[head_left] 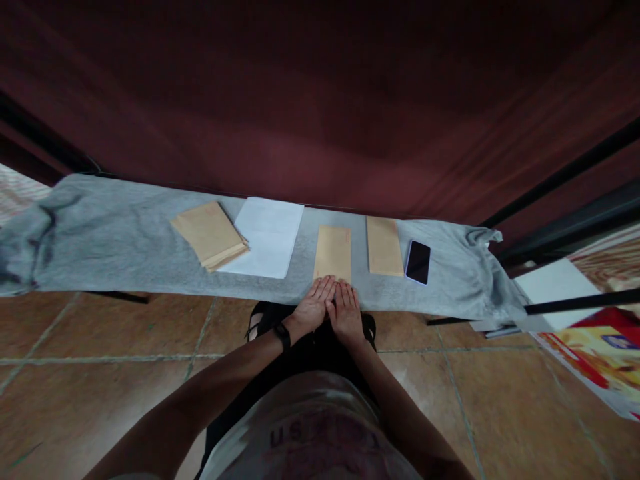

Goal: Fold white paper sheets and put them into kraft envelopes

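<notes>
A brown paper envelope (pixel 333 250) lies flat on the grey cloth in front of me. My left hand (pixel 317 301) rests on its near edge, palm down with the fingers stretched out. Beside it my right hand (pixel 346 312) lies on the same edge, fingers also straight. Both hands hold nothing, and their fingertips cover the envelope's near end. Right of it lies another brown envelope or small pile of them (pixel 384 245). To the left, a fanned stack of brown envelopes (pixel 213 233) overlaps a stack of white paper sheets (pixel 270 233).
A grey cloth (pixel 125 240) covers the narrow table, rumpled at both ends. A smartphone (pixel 419 262) lies at the right. Behind the table hangs a dark red curtain or panel (pixel 310 133). A red and yellow printed box (pixel 605 357) is on the tiled floor at right, near black metal bars.
</notes>
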{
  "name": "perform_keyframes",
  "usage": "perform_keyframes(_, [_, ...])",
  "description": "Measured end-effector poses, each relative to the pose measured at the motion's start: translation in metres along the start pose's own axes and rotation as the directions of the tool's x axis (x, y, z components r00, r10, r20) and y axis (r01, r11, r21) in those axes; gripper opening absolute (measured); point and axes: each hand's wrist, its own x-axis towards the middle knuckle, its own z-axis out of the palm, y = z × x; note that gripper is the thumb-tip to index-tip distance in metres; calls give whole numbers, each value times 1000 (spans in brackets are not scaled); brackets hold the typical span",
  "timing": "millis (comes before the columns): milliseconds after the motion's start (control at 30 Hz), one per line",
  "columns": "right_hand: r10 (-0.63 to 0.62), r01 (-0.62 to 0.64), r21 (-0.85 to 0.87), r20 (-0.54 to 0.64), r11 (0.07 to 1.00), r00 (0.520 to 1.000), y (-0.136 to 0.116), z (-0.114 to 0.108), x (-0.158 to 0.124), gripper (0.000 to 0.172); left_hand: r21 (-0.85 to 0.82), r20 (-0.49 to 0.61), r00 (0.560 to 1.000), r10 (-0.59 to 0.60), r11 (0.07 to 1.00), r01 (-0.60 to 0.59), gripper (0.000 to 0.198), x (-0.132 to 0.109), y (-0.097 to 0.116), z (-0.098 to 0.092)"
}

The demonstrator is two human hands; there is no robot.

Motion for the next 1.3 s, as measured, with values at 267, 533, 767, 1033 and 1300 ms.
perform_keyframes(267, [-26, 26, -52, -3, 998, 1000, 7, -2, -5, 58, 27, 5, 999, 47, 999, -47, 72, -2, -3, -9])
perform_keyframes(533, [20, -22, -75, -30, 997, 999, 7, -5, -2, 56, 37, -99, 995, 13, 999, -9, 64, -17, -24, -12])
perform_keyframes(767, [71, -72, -46, -18, 996, 997, 10, -13, -2, 55, -87, -133, 989, -66, 995, 54, 54, -15, -31, -17])
perform_keyframes(1033, [139, -140, 42, 21, 989, 990, 12, -21, 11, 43, -134, -163, 982, -96, 988, 75, 48, -16, -30, -21])
perform_keyframes(1300, [294, -283, 124, -77, 951, 953, 51, -33, 21, 38, -69, -106, 976, -191, 980, 184, 38, 7, -27, -40])
